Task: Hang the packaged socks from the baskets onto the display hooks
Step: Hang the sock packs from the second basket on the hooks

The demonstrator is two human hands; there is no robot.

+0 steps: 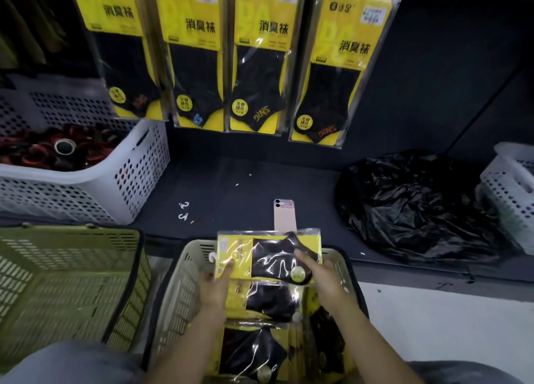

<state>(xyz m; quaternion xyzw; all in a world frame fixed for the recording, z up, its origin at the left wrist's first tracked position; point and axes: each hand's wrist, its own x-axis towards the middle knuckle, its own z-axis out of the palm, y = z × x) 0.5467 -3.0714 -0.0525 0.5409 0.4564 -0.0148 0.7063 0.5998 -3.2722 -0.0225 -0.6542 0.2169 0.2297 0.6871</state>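
My left hand (215,282) and right hand (319,271) pinch the sock pack (268,256) by its short ends above the basket (179,291). It lies crosswise, hanger end leftward, below the hung packs (260,57).

Dim, soft, edges bowed; glare on wrappers.

A pinkish phone (285,216) lies face down on the dark shelf (231,181), a crumpled black plastic bag (416,207) to its right; a white basket (138,181) at left holds red-and-black rings (43,149)
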